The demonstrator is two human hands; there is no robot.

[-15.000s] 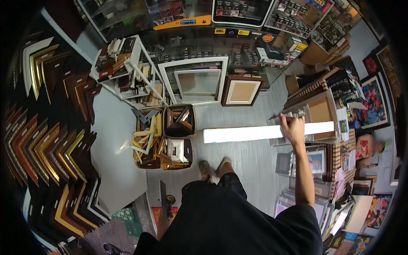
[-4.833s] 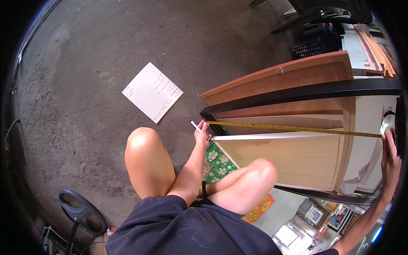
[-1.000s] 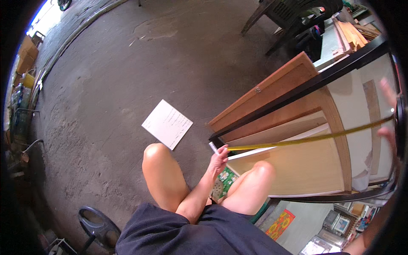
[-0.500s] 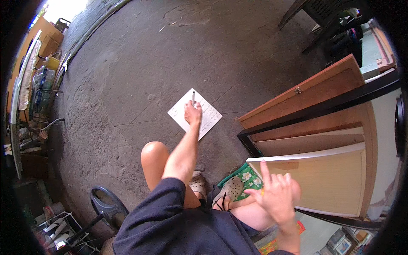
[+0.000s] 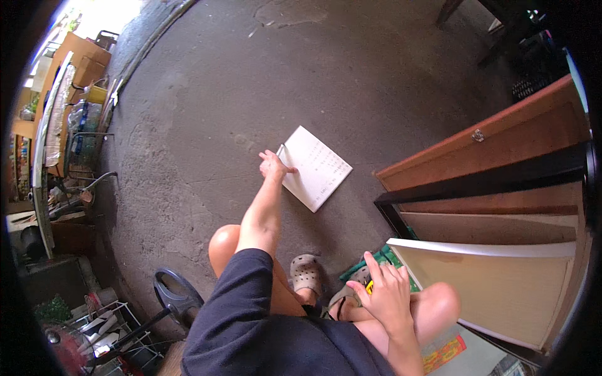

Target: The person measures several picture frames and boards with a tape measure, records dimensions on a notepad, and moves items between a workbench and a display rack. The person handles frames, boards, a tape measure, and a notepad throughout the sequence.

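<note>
Well, in the head view, the person is crouching low over the bare grey floor (image 5: 207, 100), and a white sheet (image 5: 316, 166) with handwriting is lying there at a slant, in front of the knees. The left hand (image 5: 273, 165) is hovering or resting at the sheet's left edge, thumb spreading over the white surface; I can't tell whether it is touching. A slim pen (image 5: 282, 148) is showing just beside its fingers, though from here I can't make out whether they are gripping it. Nearer the body, the right hand (image 5: 385, 292) is curling around a yellow-and-black tape measure (image 5: 370, 287), mostly hidden by the palm, with the index finger pointing out above the right leg.

Beige clogs (image 5: 306, 273) are covering the feet, and a green cloth (image 5: 384, 255) is showing beside the right one. Over on the right, a pale panel (image 5: 489, 294) with a white edge is standing in front of a black frame (image 5: 476, 182), and a brown wooden board (image 5: 520, 135) is leaning behind that. Down on the left, a dark ring-shaped base (image 5: 179, 294) is sitting near a white wire rack (image 5: 119, 326).
</note>
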